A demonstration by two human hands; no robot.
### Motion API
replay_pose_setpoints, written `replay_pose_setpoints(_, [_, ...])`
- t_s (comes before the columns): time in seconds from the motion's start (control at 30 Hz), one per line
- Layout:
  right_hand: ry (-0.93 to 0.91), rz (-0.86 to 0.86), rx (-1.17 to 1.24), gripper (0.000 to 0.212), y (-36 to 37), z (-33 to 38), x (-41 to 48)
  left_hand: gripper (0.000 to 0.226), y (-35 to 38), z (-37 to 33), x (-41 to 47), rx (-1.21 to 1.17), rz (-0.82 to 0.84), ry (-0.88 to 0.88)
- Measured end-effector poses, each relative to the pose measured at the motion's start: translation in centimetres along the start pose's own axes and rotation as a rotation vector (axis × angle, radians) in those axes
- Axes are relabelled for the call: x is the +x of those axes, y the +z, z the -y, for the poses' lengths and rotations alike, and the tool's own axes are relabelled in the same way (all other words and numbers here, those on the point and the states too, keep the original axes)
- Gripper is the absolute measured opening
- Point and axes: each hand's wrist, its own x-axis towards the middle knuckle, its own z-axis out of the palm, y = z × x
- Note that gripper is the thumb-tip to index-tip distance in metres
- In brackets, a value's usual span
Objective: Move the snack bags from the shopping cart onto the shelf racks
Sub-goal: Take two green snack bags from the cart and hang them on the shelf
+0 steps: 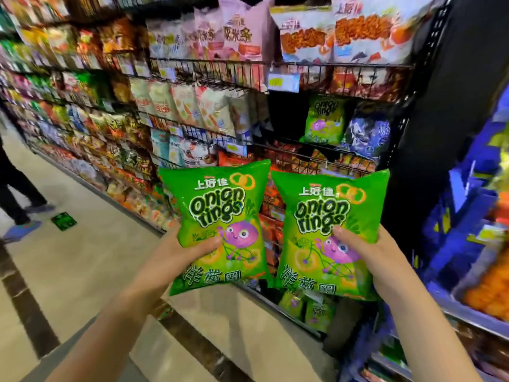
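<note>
Gripping the left bag (220, 216) in my left hand (190, 249) and the right bag (327, 216) in my right hand (366, 252) (thumbs pressing the fronts), I'm guessing that pushing both up together is risking a snag on the rack (308, 155) just above.

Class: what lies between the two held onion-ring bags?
Head view: a narrow bare gap between the left bag and the right bag; only red-orange packets on the rack behind show through.

I log a bystander's dark-trousered legs (16, 186) far left, blue shoe covers (23, 228), and a green floor sticker (64, 221) nearby on beige tile (82, 266).
</note>
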Motion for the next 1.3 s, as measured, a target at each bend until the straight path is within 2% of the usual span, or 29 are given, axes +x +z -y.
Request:
replay_pose_setpoints(0.1, [-0.003, -0.035, -0.009, 0.060, 0.7, 0.8, 3.4, 0.078, -1.1, 0.0, 4.5, -0.003, -0.013, 0.003])
replay_pose_setpoints(0.2, [-0.005, -0.078, -0.032, 0.089, 1.6, 1.3, 6.6, 0.085, -2.0, -0.2, 9.3, 0.011, 0.027, 0.004])
replay_pose_setpoints(0.27, [-0.005, -0.116, -0.033, 0.096, 2.2, 1.6, 8.5, 0.072, -2.9, 0.0, 12.9, 0.021, 0.053, 0.013])
replay_pose_setpoints(0.33, [-0.022, -0.150, -0.043, 0.082, 3.0, 1.8, 10.5, 0.069, -3.7, 0.2, 16.8, 0.024, 0.088, 0.003])
replay_pose_setpoints(0.4, [-0.038, -0.189, -0.045, 0.064, 4.1, 1.9, 12.3, 0.084, -4.8, 0.7, 20.8, 0.028, 0.150, 0.013])
replay_pose_setpoints(0.5, [-0.038, -0.272, -0.058, 0.044, 6.2, 1.7, 15.2, 0.085, -6.4, 0.9, 26.3, 0.038, 0.238, 0.049])
replay_pose_setpoints(0.67, [0.010, -0.389, -0.088, 0.044, 9.8, 2.2, 20.1, 0.097, -9.5, 0.2, 34.5, 0.111, 0.286, 0.091])
replay_pose_setpoints(0.73, [0.020, -0.428, -0.084, 0.042, 10.7, 2.7, 22.0, 0.079, -9.8, -0.5, 36.8, 0.103, 0.334, 0.104])
replay_pose_setpoints(0.8, [0.039, -0.461, -0.074, 0.045, 11.4, 3.1, 23.6, 0.043, -9.8, -0.9, 38.4, 0.134, 0.377, 0.123])
replay_pose_setpoints(0.83, [0.051, -0.469, -0.065, 0.045, 11.7, 3.2, 24.4, 0.033, -9.8, -1.3, 39.0, 0.148, 0.390, 0.125])
replay_pose_setpoints(0.87, [0.066, -0.473, -0.056, 0.041, 12.0, 3.5, 25.3, 0.033, -9.8, -1.5, 39.7, 0.137, 0.410, 0.118])
replay_pose_setpoints(0.97, [0.117, -0.472, -0.047, 0.011, 12.1, 3.8, 27.9, 0.055, -9.6, -1.7, 41.4, 0.130, 0.447, 0.106])
replay_pose_setpoints(1.1, [0.191, -0.475, -0.060, 0.020, 10.8, 4.1, 30.9, 0.036, -8.8, -1.7, 42.9, 0.111, 0.449, 0.126])
replay_pose_setpoints(1.13, [0.205, -0.470, -0.053, 0.025, 10.4, 4.2, 31.6, 0.041, -8.7, -1.8, 43.0, 0.102, 0.465, 0.122])
replay_pose_setpoints(1.2, [0.217, -0.453, -0.052, 0.039, 9.6, 4.6, 33.0, 0.074, -8.5, -2.1, 43.5, 0.106, 0.488, 0.106])
replay_pose_setpoints(1.23, [0.205, -0.440, -0.041, 0.038, 9.2, 4.7, 33.7, 0.086, -8.4, -2.3, 43.8, 0.123, 0.484, 0.096])
replay_pose_setpoints(1.3, [0.185, -0.377, -0.017, 0.026, 8.4, 4.9, 35.0, 0.089, -8.1, -2.6, 44.4, 0.121, 0.485, 0.108])
